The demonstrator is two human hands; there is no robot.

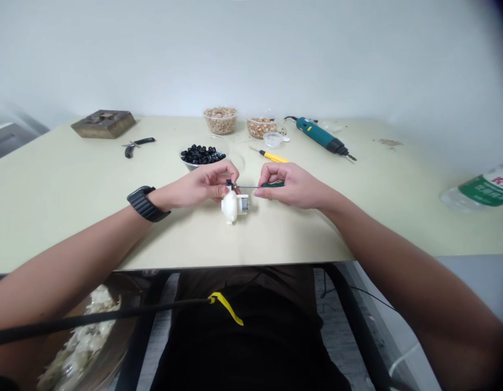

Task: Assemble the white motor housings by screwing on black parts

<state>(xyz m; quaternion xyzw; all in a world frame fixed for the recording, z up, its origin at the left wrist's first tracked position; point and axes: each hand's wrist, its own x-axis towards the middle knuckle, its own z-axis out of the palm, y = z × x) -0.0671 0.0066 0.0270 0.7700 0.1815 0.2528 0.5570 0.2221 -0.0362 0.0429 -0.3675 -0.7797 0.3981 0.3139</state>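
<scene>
Nearest the camera, a black cord point(113, 316) with a yellow tie point(227, 308) is stretched across the lower left of the frame. At the centre, the top of a white motor unit point(231, 207) is pinched between the thumb and fingers of the left hand point(208, 182), where a small black piece point(229, 183) is seated. A green-handled screwdriver point(274, 184) is gripped in the closed right hand point(296, 187), its thin shaft being pointed leftward at that piece; whether contact is made at the tip cannot be told. For good work, the shaft should probably be held square to the black piece, with light pressure, and the unit braced against twisting. Most of the unit is left free below the left fingertips, its silver end turned right. Farther out, a bowl point(190, 166) of black caps point(200, 154) is placed just above the left hand, and a yellow cutter point(275, 157) above the right.
</scene>
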